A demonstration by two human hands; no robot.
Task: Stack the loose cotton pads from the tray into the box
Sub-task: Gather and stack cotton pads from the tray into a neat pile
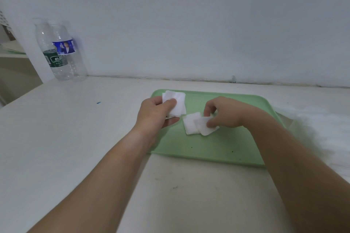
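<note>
Two water bottles (60, 53) far left wear a green and a blue label (print unreadable). Left hand (157, 111), thumb on top, grips a cotton pad stack (178, 101) above the green tray (208, 149); right hand (225, 113), fingers curled, pinches one of two overlapping pads (193, 124) lying there.

A plain pale wall (189, 15) fills the far side, softly and evenly lit with a bluish-grey cast. It meets a white table (66, 128) along a dark, slightly grubby seam (189, 78). The tabletop has a small blue mark (98, 102) on the left and dark scuffs (175, 187) near the front. In the far left corner stand two clear plastic bottles (60, 53), one green-labelled and one blue-labelled. Left of them is a white upright panel (28, 49), and beyond it what may be a shelf (11, 52).
</note>
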